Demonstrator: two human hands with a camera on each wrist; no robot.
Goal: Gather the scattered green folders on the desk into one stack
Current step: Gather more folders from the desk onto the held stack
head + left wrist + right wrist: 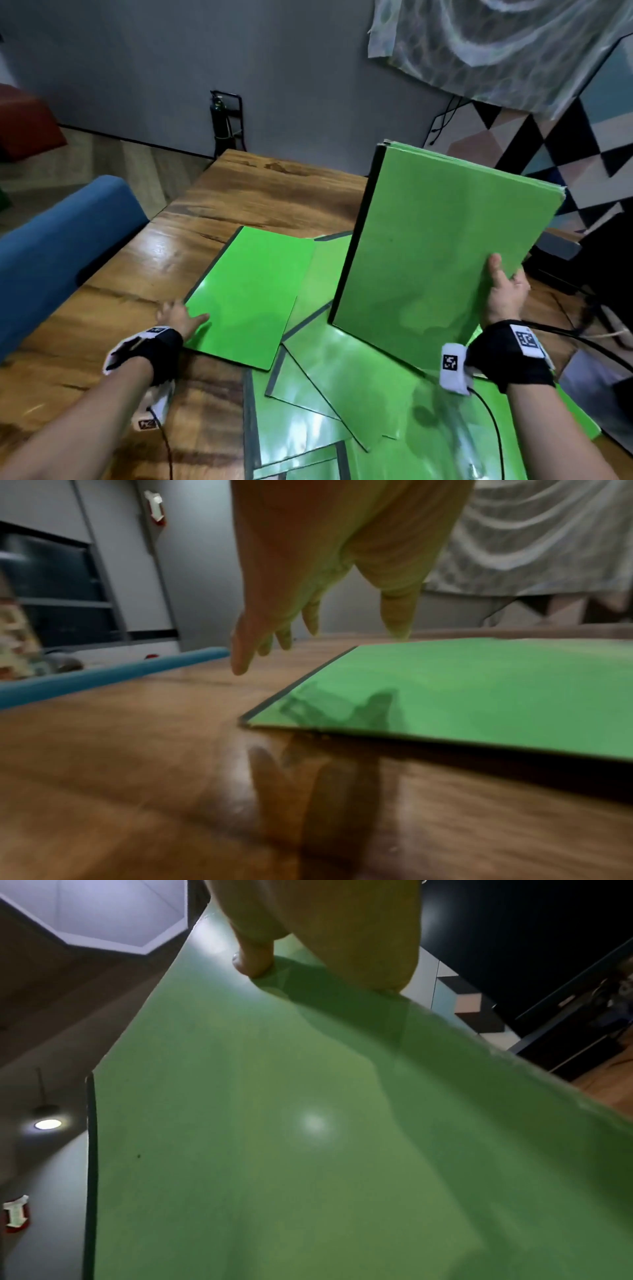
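right hand (506,294) at about 4 o'clock in the head view, gripping a gathered stack of green folders (442,246) by its right edge, thumb (255,958) pressed on the front cover, other fingers hidden behind. stack held tilted, dark spine toward 10 o'clock, lower corner touching or just above the loose folders (342,387) fanned across the wooden desk (144,267) toward 6 o'clock; contact hard to tell.

left hand (178,317) at about 8 o'clock, fingers straight and spread wide, holding nothing. single flat folder (246,291) lying just to the hand's 3 o'clock, near left corner right under the hand. from the left wrist view, thumb (399,615) over the folder's (479,693) far edge, fingers (245,647) out over bare desk (120,764) past the dark spine; touching or hovering, cannot tell.

blue chair back (58,240) beyond the desk edge at 9 o'clock.
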